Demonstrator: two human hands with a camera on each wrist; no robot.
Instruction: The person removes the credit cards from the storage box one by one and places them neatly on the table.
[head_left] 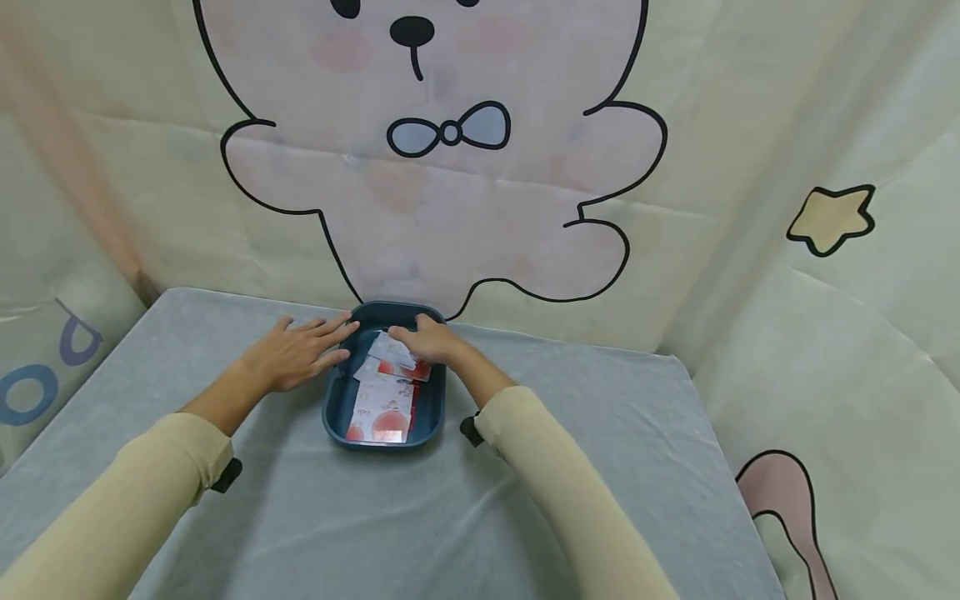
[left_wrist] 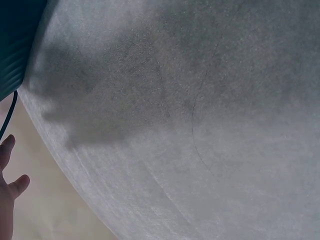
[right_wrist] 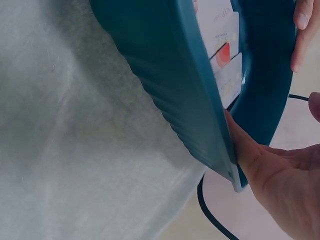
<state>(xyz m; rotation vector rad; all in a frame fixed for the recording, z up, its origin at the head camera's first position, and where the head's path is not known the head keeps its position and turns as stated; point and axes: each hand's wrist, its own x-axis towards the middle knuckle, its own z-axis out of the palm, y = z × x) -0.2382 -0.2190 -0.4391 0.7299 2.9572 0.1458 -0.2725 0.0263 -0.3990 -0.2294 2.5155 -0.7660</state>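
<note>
You have one blue tray (head_left: 341, 410) at the far side of the table (head_left: 622, 450), left of its middle, with its far end up at the table's far edge. Inside lie at least four red-and-white cards (head_left: 381, 404); they overlap, so the exact count is hidden. Two hands flank the tray. Your left hand (head_left: 298, 354) has its fingers straight and spread, the tips at the left rim. Your right hand (head_left: 437, 340) reaches over the far right rim, thumb inside by the cards; you cannot tell whether it pinches one. Two black wrist pieces (head_left: 227, 475) show, one per arm. Your widest room runs right, to the table's right edge; on the far side, the one backdrop (head_left: 720, 150) stands right behind the tray.
</note>
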